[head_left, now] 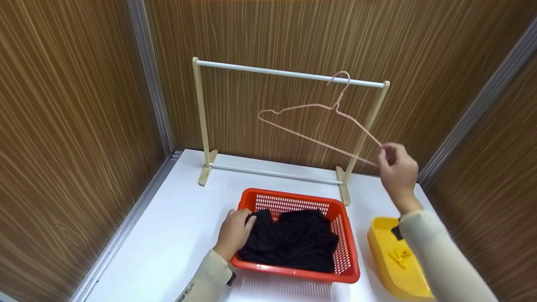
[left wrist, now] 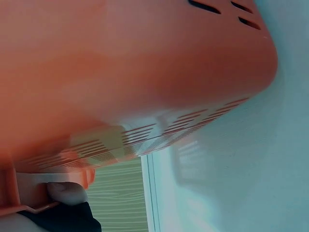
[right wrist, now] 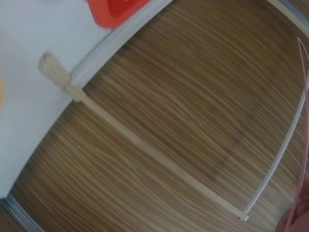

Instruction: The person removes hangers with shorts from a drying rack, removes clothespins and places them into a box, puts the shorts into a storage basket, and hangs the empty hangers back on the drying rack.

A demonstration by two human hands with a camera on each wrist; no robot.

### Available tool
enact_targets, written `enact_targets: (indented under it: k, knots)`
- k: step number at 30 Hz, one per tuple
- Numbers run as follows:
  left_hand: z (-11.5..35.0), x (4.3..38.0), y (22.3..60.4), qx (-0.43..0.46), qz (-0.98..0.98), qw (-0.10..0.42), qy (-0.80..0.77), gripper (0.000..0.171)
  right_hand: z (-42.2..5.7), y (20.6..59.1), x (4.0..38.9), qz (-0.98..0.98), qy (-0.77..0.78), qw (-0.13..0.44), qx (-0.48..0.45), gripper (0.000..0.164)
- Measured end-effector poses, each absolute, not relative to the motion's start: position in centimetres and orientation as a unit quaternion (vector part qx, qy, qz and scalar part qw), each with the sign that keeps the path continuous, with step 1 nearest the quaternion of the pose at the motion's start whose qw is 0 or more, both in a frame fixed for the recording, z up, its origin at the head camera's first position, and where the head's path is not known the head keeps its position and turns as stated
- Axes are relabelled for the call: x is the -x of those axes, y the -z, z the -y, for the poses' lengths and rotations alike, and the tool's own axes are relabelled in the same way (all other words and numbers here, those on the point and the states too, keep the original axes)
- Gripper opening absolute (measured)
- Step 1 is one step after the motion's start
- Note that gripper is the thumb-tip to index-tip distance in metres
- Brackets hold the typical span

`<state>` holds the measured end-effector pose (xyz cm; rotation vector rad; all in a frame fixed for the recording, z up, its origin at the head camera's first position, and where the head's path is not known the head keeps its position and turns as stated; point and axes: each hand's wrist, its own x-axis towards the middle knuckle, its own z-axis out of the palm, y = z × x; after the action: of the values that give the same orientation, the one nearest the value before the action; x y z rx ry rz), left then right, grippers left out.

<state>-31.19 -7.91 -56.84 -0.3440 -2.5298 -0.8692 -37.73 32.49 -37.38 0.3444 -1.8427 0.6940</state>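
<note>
A pink clothes hanger is raised in front of the rack, tilted down to the right. Its right corner is pinched by my right hand, seen in part in the right wrist view at the lower right corner. The hanger's hook overlaps the rack's top bar in the head view; whether they touch I cannot tell. Black cloth, its kind not clear, lies bunched in a red plastic basket. At the basket's left rim my left hand grips an edge of that cloth, a dark fold showing by its fingers.
The wooden rack stands behind the basket on the white table. On the right is a yellow tray holding yellow clothespins, partly behind my right forearm. Wood-patterned walls enclose the table's back and sides.
</note>
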Motion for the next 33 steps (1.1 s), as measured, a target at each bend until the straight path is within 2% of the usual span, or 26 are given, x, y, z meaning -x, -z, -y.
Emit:
enact_targets:
  k: [6,11,21,29,33]
  knots:
    - [7.9,31.2,56.7,0.122,0.917,0.211,0.317,0.018,-32.4,33.6,40.3,0.816,-0.257,0.508,-0.104,0.013]
    - [7.9,31.2,56.9,0.126,0.915,0.216,0.316,0.017,-32.0,32.0,41.5,0.848,-0.236,0.465,-0.097,0.015]
    - [7.4,30.9,56.7,0.127,0.914,0.212,0.323,0.018,-31.1,31.8,41.7,0.879,-0.223,0.407,-0.108,0.017]
    - [7.5,30.8,56.8,0.126,0.913,0.211,0.327,0.018,-30.7,31.7,42.0,0.875,-0.238,0.413,-0.086,0.021]
    - [7.6,30.9,56.8,0.126,0.911,0.211,0.331,0.017,-30.8,31.7,42.3,0.890,-0.222,0.388,-0.084,0.022]
